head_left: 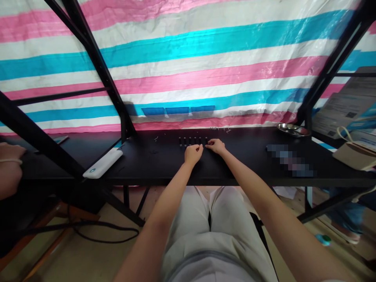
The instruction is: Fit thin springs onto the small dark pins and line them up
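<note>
The right hand's (217, 146) curled fingers are sitting just nearside of the rightmost dark peg (206, 139), its axis standing or pointing away, the left hand's (193, 154) bunched fingers lying farther; neither grip is showing clearly.

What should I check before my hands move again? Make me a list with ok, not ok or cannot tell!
1. Both hands in view: ok. The left hand and right hand are over the black desk.
2. Small dark pieces roughly in a row: ok.
3. Something pinched in your fingers: cannot tell, too small to see.
4. No little pale marks or scraps on the desk: not ok, some show near the back.
5. Shiny dish away from your hands: ok, far right.
6. Other person's hand away from yours: ok, far left.
</note>
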### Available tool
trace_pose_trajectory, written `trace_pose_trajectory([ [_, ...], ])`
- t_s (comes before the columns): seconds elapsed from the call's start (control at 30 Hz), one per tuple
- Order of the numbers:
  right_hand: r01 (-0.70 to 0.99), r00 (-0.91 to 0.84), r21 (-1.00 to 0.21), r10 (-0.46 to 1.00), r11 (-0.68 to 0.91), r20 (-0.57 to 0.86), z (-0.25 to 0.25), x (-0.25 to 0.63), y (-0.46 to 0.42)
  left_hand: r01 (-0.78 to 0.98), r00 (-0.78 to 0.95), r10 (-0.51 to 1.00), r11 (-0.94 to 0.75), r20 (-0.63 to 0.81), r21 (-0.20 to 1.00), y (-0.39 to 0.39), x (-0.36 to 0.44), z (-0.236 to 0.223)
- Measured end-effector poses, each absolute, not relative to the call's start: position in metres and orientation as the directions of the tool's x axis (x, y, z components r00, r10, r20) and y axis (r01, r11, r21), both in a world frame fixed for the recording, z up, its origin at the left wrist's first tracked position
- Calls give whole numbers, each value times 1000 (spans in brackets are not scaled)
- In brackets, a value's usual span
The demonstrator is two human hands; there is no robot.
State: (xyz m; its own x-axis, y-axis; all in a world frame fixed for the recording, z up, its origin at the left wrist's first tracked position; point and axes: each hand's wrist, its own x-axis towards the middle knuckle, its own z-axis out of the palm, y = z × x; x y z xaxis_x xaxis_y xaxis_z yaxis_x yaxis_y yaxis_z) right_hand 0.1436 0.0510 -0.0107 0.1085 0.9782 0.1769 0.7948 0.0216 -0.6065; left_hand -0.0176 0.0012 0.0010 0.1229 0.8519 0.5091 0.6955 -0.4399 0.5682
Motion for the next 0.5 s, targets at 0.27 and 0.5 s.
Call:
trace_pose_trajectory([
  [0.27,802,23,-584,970,128,244,-27,177,28,552,213,801,-571,559,607,15,-15,-10],
  [0.5,799,-4,-553,922,235,386,-33,181,8,461,314,741,-666,594,586,20,-14,-15],
])
